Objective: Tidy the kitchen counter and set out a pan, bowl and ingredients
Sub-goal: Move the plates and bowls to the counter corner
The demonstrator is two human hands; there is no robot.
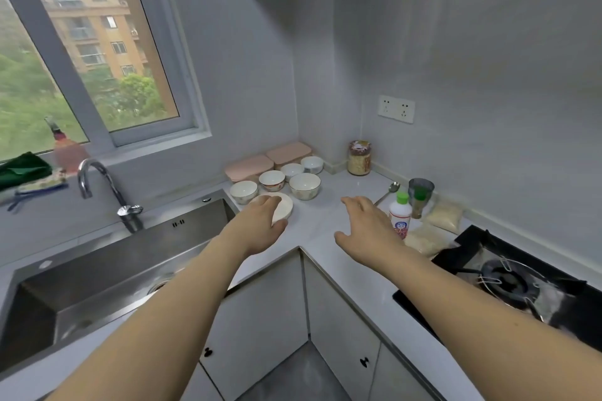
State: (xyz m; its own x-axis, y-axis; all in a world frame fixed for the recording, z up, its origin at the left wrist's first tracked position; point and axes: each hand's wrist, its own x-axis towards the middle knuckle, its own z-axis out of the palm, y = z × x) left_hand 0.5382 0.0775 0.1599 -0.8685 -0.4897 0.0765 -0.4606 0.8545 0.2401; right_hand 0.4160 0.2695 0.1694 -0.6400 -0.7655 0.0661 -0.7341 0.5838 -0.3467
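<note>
White ceramic dish [282, 207] at frame centre on the grey worktop [321, 221], left hand [262, 225] curled over its rim.
Right hand [366, 226] hovers open, empty. Likely fragile, slippery; hold by rim.

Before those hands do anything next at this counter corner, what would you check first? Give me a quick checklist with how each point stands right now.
1. Left hand has hold of the small plate: ok, fingers lie over its rim.
2. Right hand free: ok, open, holding nothing.
3. White bottle clear of the right hand: cannot tell, it stands very close beside it.
4. Bowls behind the plate stand upright: ok.
5. Spoon out of the way: ok, it lies behind the right hand.
6. Pan set out: not ok, the burner is bare.
</note>
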